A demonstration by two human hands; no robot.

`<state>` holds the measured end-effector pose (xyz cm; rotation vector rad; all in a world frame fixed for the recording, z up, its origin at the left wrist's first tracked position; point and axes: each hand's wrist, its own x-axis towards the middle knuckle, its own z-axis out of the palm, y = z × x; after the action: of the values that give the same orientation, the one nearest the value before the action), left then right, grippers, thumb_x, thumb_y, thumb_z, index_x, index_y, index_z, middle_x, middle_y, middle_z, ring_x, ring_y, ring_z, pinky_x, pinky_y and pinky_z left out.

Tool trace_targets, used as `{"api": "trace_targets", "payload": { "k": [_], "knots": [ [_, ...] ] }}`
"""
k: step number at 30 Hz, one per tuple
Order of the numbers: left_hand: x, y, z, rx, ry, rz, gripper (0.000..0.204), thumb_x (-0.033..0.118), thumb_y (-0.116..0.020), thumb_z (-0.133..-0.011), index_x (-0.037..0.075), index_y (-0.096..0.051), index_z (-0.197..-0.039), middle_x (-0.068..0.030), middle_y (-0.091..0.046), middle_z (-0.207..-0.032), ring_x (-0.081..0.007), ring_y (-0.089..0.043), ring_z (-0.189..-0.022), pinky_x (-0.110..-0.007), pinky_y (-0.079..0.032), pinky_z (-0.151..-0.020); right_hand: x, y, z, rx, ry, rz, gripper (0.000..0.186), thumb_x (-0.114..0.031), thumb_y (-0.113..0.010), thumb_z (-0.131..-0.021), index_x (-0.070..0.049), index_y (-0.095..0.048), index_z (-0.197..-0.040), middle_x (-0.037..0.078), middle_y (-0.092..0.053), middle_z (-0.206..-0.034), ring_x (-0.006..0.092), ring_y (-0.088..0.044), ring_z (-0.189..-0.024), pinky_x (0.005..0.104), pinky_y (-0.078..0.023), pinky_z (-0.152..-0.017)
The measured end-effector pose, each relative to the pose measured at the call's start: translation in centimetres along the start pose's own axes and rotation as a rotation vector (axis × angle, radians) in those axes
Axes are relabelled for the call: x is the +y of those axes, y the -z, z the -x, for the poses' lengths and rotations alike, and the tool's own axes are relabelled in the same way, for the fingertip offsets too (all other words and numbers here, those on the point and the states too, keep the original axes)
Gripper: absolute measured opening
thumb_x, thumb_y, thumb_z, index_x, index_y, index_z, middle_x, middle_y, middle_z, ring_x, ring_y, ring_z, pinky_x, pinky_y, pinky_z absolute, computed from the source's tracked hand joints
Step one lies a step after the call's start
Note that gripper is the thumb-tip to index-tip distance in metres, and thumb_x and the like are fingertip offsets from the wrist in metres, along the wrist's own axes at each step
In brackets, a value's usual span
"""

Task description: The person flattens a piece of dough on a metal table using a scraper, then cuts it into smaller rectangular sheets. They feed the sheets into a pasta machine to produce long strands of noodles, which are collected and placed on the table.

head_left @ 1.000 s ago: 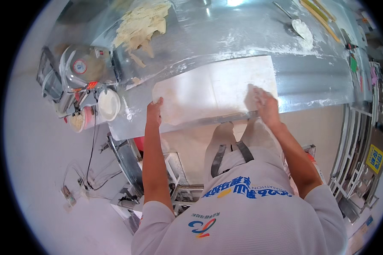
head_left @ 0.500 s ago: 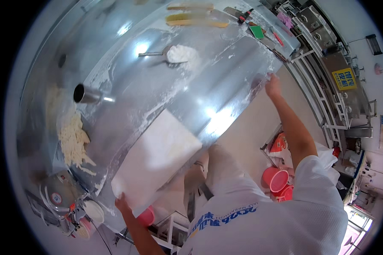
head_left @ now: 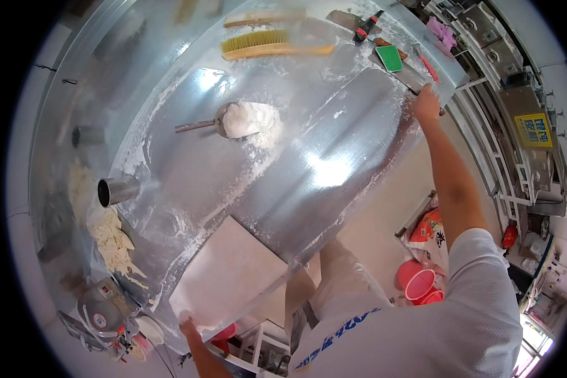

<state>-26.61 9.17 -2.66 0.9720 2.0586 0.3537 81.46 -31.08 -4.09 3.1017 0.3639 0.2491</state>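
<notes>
1 pale dough sheet (head_left: 228, 271) is laid flat on the metal table (head_left: 290, 195), near its front edge. Its near corner is touched by the left hand (head_left: 188, 324); whether the corner is pinched or only pressed cannot be told. At the table's far right edge, the handle end of 1 flat metal blade (head_left: 411, 77) is covered by the right hand (head_left: 427, 104), the fingers being turned from view, so how tightly they are closed cannot be told.

The blade is partly overlapped by 1 green rectangular piece (head_left: 389, 58), and beside it 1 red-handled tool (head_left: 427, 65) is seen. Farther left, 1 tool with a black and red handle (head_left: 368, 28) and 2 brushes (head_left: 256, 45) are set out. Between the brushes and the sheet, 1 metal scoop (head_left: 198, 126) is heaped with white flour (head_left: 251, 120). On the left, 1 metal cylinder (head_left: 118, 191) is placed near 1 heap of dough scraps (head_left: 115, 244).

Below table height, 2 pink buckets (head_left: 417, 282) are grouped beside 1 red and white sack (head_left: 427, 228), and 1 red container (head_left: 225, 331) is partly hidden under the table.

Blue characters are borne by 1 yellow sign (head_left: 533, 130), and blue lettering is printed on the pale shirt (head_left: 390, 340).
</notes>
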Motion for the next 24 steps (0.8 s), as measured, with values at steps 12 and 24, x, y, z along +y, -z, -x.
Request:
{"api": "trace_targets", "payload": {
  "k": [12,24],
  "knots": [
    [1.3,-1.5,0.1,0.219,0.067,-0.456,0.059,0.011,-0.076,-0.092,-0.011,-0.050,-0.140,-0.0235,-0.068,-0.127,-0.0324,-0.070,-0.107,-0.045,-0.058,-0.090,-13.1,2.7,-10.1,0.008,0.295,-0.168,0.045,-0.025,-0.077,-0.087,-0.006,-0.061,-0.124,0.023,-0.065,-0.124,0.0422,-0.061,-0.117,0.0512,-0.050,-0.097],
    [1.0,-1.7,1.0,0.234,0.088,-0.337,0.059,0.015,-0.075,-0.094,-0.010,-0.050,-0.141,-0.0221,-0.064,-0.135,-0.0322,-0.067,-0.115,-0.044,-0.056,-0.097,-7.0,-1.5,-13.5,0.181,0.527,-0.195,0.029,-0.012,-0.064,-0.091,-0.004,-0.057,-0.118,0.026,-0.067,-0.119,0.0450,-0.063,-0.114,0.0565,-0.048,-0.098]
  ]
}}
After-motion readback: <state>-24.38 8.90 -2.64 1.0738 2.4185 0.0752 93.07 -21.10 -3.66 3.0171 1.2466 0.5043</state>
